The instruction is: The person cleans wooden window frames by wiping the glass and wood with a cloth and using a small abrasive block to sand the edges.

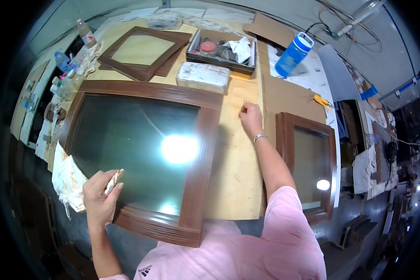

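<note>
A large brown wooden frame (205, 140) with a dark glass pane (135, 140) lies on the workbench in front of me. My left hand (100, 193) is at the pane's near left corner, shut on a small crumpled cloth (113, 181) pressed to the glass. My right hand (250, 116) rests on the bare bench top right of the frame, fingers pinched over a few small thin pins (247, 102). A bracelet sits on that wrist.
A smaller glazed frame (308, 163) lies at the right. Behind are an unglazed frame (144, 49), a wrapped white block (203, 75), a tray of odds and ends (221, 49), a blue bottle (293, 53) and a rag (67, 182) at the left edge.
</note>
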The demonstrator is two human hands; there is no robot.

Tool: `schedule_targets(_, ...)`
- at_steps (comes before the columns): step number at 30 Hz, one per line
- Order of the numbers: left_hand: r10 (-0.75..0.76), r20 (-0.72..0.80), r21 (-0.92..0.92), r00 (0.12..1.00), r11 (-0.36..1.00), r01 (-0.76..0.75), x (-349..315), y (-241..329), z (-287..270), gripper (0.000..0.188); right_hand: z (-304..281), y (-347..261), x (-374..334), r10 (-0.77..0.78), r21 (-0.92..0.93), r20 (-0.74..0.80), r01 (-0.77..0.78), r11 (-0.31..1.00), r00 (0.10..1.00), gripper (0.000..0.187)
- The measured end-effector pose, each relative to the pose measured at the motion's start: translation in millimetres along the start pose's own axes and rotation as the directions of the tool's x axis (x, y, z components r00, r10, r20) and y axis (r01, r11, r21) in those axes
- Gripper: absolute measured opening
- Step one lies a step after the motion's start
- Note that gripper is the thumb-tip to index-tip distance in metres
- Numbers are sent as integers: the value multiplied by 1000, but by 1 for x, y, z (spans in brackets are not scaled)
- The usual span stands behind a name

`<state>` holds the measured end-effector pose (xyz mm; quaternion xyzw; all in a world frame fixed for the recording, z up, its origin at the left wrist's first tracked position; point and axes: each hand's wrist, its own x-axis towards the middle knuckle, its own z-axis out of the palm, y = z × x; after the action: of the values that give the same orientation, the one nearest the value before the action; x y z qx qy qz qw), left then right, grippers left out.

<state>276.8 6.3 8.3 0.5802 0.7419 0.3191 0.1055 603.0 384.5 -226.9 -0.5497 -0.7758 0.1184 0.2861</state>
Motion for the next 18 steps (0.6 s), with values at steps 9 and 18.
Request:
schedule_targets(9, 153, -22, 74, 988, 986, -151, 9, -10, -7, 22, -15, 0, 7, -261, -314, 95, 277, 908, 961, 7)
schedule_targets(18, 135, -6, 81, 991, 988, -134, 6, -10, -6, 26, -5, 9, 1, -170, -127, 129, 186, 974, 977, 2)
